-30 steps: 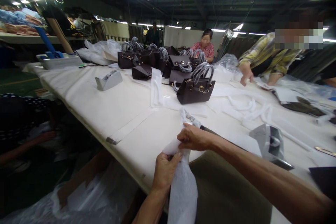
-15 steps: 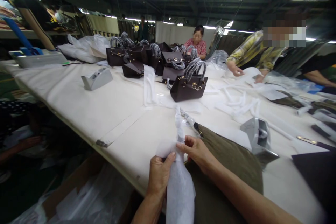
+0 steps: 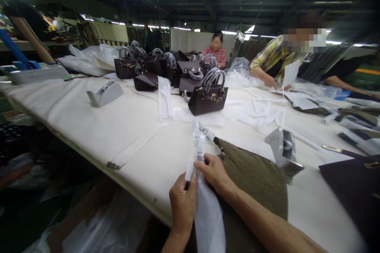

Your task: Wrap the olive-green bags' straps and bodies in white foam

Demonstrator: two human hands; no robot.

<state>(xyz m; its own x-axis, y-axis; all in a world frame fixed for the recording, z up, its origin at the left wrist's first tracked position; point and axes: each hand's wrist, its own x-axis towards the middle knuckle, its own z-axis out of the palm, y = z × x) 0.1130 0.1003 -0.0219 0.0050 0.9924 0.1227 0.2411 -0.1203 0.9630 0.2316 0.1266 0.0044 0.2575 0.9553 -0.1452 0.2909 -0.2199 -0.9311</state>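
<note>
A strip of white wrapping paper [image 3: 209,217] runs lengthwise in front of me, around what looks like a bag strap; a small dark bit shows by my left fingers. My left hand [image 3: 182,203] is closed on the paper's left edge, thumb on top. From the right, my right hand [image 3: 215,172] pinches the wrap just above, thumb and fingers together. Beyond my hands the wrap narrows into a crinkled, wrapped upper end [image 3: 197,138]. Under my right forearm lies an olive-green bag [image 3: 255,170], its plastic-wrapped handle [image 3: 207,131] beside that end.
Dark brown handbags [image 3: 208,99] with wrapped handles crowd the far middle. Grey tape dispensers stand left [image 3: 104,94] and right [image 3: 282,148]. White paper strips [image 3: 263,112] lie scattered at right. A co-worker in a yellow checked shirt [image 3: 267,55] works across the table [image 3: 142,142].
The paper flap that spread left of my hands now stands narrower, gathered in my left fingers. The view has shifted slightly. The co-worker across has lifted a white sheet.
</note>
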